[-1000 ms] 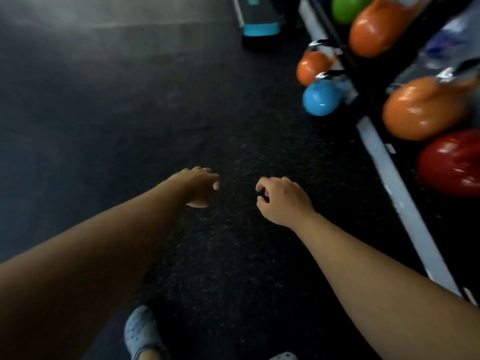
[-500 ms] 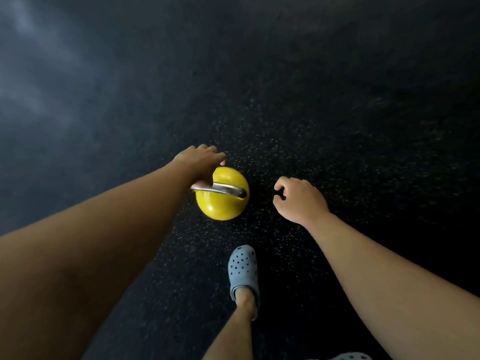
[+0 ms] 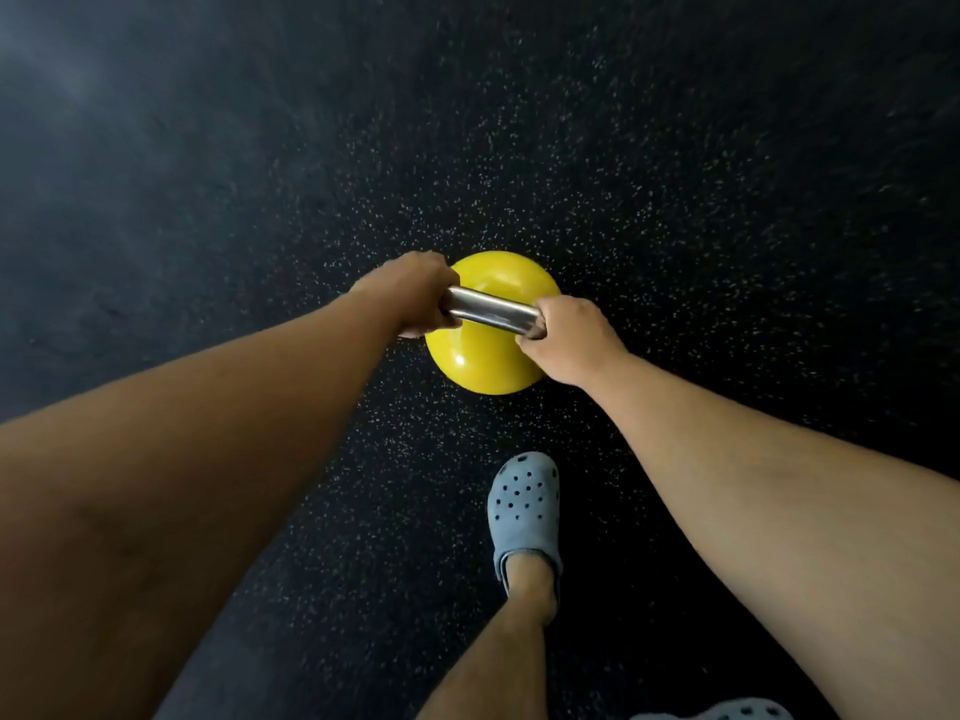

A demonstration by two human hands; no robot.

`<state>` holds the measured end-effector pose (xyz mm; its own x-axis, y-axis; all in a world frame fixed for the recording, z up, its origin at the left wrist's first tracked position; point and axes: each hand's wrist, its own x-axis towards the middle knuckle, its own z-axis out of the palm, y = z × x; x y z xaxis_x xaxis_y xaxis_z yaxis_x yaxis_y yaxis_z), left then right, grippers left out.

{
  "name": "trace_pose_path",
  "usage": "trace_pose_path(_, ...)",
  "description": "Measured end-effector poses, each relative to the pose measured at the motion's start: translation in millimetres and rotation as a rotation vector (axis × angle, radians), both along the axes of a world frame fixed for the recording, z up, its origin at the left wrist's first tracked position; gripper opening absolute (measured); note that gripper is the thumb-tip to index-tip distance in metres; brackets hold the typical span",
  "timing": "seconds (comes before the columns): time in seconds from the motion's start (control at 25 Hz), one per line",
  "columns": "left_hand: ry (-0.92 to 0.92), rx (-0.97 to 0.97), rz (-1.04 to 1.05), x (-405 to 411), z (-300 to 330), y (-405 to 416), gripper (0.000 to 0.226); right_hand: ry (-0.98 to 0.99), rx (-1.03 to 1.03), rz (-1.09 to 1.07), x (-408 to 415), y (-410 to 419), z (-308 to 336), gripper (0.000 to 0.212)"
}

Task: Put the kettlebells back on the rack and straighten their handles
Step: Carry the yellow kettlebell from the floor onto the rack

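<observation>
A grey-blue perforated clog [image 3: 524, 506] stands on dark speckled rubber floor [image 3: 675, 200].

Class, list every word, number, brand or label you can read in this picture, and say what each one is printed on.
None can be read.
Yellow kettlebell: no weight mark or brand shows on its visible side.
Steel handle: bare metal between the left hand and right hand.
Blue clog: only holes, no logo visible.
Floor: speckled, no markings.
</observation>
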<state>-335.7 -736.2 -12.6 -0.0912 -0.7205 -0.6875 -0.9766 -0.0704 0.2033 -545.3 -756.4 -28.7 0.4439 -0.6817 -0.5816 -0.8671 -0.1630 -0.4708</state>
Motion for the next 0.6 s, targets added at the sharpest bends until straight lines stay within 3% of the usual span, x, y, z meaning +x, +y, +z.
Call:
trace_pose_path(0.12, 0.076, -0.035, 0.022, -5, 0, -1, 0.010, -0.022, 0.115, 0.017, -5, -10, 2, 0.014)
trace_pose_path(0.24, 0.079, -0.052, -0.022, -32, 16, 3, 0.007, -0.030, 0.143, -0.047, -30, -1, 20, 0.006)
trace_pose_path(0.44, 0.124, -0.004, -0.160, -122, 60, -20, 0.014, -0.028, 0.100, -0.274, -118, 14, 60, 0.026)
trace_pose_path(0.6, 0.158, -0.018, -0.345, -240, 99, -39, 0.018, -0.002, 0.087, -0.466, -231, 26, 105, 0.030)
